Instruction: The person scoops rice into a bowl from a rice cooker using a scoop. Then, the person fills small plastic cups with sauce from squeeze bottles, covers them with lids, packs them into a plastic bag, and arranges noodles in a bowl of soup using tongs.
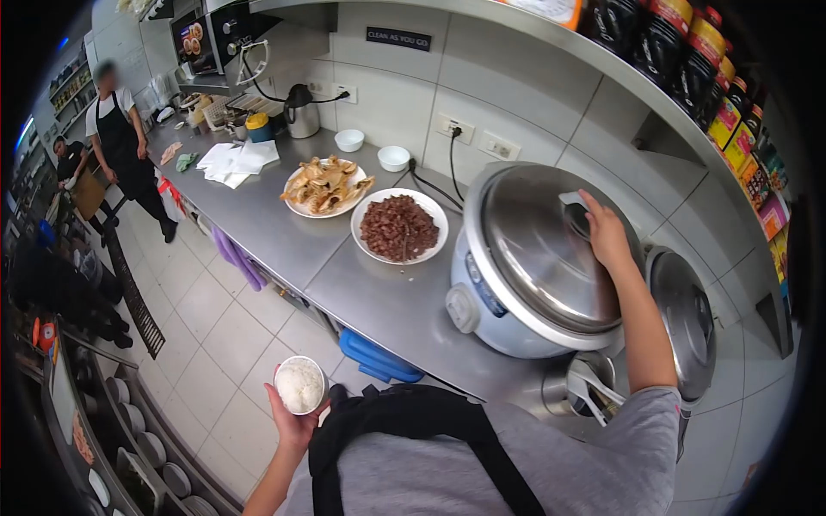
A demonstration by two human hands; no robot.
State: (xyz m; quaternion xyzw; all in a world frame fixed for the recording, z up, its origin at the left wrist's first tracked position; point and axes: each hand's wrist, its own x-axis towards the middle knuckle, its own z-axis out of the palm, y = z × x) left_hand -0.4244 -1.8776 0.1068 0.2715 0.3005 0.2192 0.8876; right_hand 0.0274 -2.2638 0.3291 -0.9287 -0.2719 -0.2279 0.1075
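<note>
My left hand (293,426) is wrapped round a small white bowl (280,391) filled with white rice (300,385), held out over the floor beside the counter. At the right, my right hand (606,232) grips the handle of the metal lid (533,245), which lies on a large light-blue rice cooker (508,318); the fingers are partly hidden behind the handle. Left of the cooker stands a white plate (420,258) heaped with dark reddish-brown chopped food (397,227). Beyond it is another plate with golden-brown fried pieces (327,186).
A metal pot (564,389) with white-handled utensils stands near my right elbow, beside a second lidded cooker (684,318). Two small white bowls (394,158) and a kettle (301,112) line the wall. Bottles (671,43) fill the overhead shelf. Two people (120,129) are at the far left.
</note>
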